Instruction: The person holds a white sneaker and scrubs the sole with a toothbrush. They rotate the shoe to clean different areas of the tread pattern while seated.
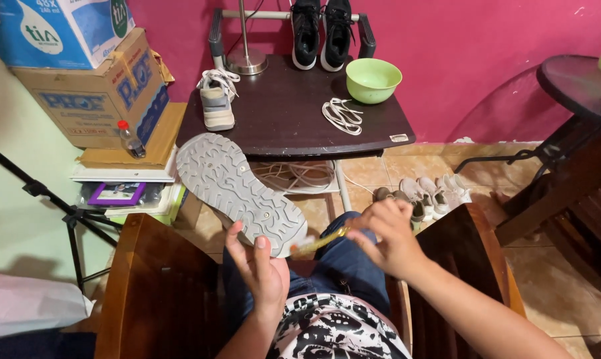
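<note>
My left hand [259, 267] holds a grey shoe [237, 189] upside down, its treaded sole facing up, over my lap. A yellow toothbrush [319, 240] is gripped in my right hand [388, 236], with its bristle end touching the heel edge of the sole near my left thumb. The matching grey shoe [216, 100] stands upright on the dark low table [280, 129], and a loose white shoelace [342, 114] lies near the table's front.
A green bowl [373, 79] and a pair of black sneakers [321, 32] sit at the table's back, beside a metal lamp base [246, 60]. Small white shoes [433, 194] lie on the tiled floor. Cardboard boxes [97, 93] stack at left; wooden chairs flank my legs.
</note>
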